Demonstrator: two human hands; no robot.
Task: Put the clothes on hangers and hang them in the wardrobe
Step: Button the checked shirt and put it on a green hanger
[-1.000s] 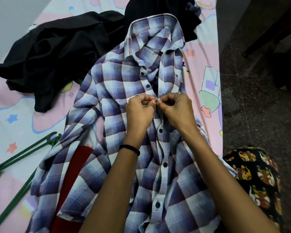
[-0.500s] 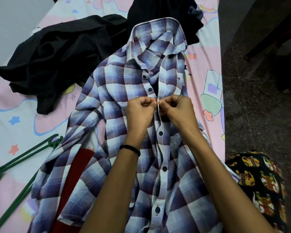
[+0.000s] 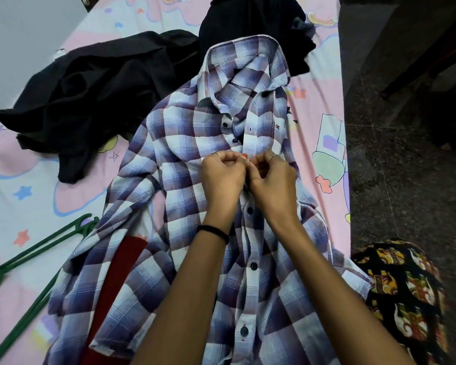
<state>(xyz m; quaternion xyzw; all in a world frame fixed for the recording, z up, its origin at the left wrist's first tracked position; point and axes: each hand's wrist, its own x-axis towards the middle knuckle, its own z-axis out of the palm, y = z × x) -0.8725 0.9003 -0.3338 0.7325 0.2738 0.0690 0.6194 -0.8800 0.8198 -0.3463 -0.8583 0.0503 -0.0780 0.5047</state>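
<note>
Your left hand (image 3: pixel 221 177) and right hand (image 3: pixel 271 180) pinch the shirt (image 3: pixel 184 143) placket; tugging could pop the button from its hole.

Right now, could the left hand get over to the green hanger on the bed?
Probably yes. The green hanger lies uncovered on the bedsheet, but the left hand is pinching the plaid shirt and must let go first.

Even, soft indoor light; sharp centre, blurred and bent edges.
The bedsheet (image 3: pixel 24 206) at left is bright and shadow-free. The floor (image 3: pixel 395 180) at right is dim. Wide-angle distortion curves the frame edges. The lower corners show motion blur. No glare.
</note>
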